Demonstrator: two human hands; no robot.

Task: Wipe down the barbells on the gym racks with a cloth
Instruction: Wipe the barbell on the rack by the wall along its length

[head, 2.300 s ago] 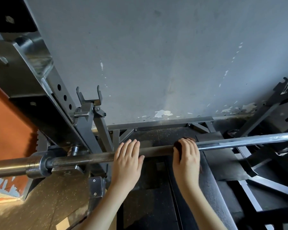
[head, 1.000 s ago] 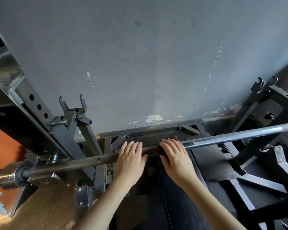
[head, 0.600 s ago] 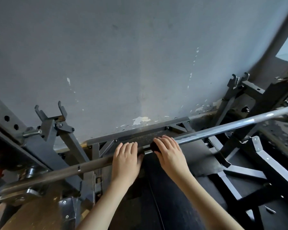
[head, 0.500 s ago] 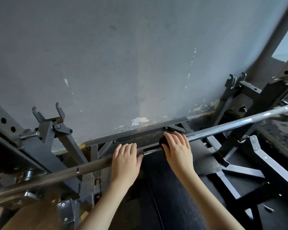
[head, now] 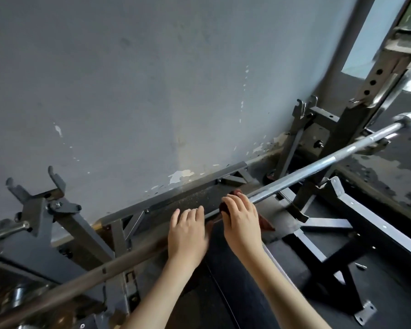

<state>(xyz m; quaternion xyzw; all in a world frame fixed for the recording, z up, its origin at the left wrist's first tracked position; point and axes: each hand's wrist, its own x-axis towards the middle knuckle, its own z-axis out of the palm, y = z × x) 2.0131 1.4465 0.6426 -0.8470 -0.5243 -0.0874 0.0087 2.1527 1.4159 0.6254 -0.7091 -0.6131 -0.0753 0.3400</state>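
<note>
1. Lying across the rack (head: 351, 124), the barbell (head: 328, 162) runs from the near left up to the far right. Its right part is bright steel and its left part is dull and brownish.
2. The left hand (head: 188, 233) rests on top of the barbell, about in the middle of its length. Its fingers (head: 188, 216) are straight and close together and reach over the far side of the bar. The thumb lies beside the palm.
3. The right hand (head: 241, 222) is just beside the left hand, to the right of it. Its fingers are curled over the cloth (head: 265, 223) and hold it against the barbell.
4. The cloth is dark red and is wrapped on the bar under the right hand. Small parts of it show above the fingertips, and one corner hangs at the right of the hand.
5. A dark pad (head: 235, 293) lies below both forearms.
6. A grey hook (head: 40, 205) of the rack stands at the left, higher than the bar and not touching it.
7. Behind everything is a grey wall (head: 152, 91) with chipped paint near its lower edge.
</note>
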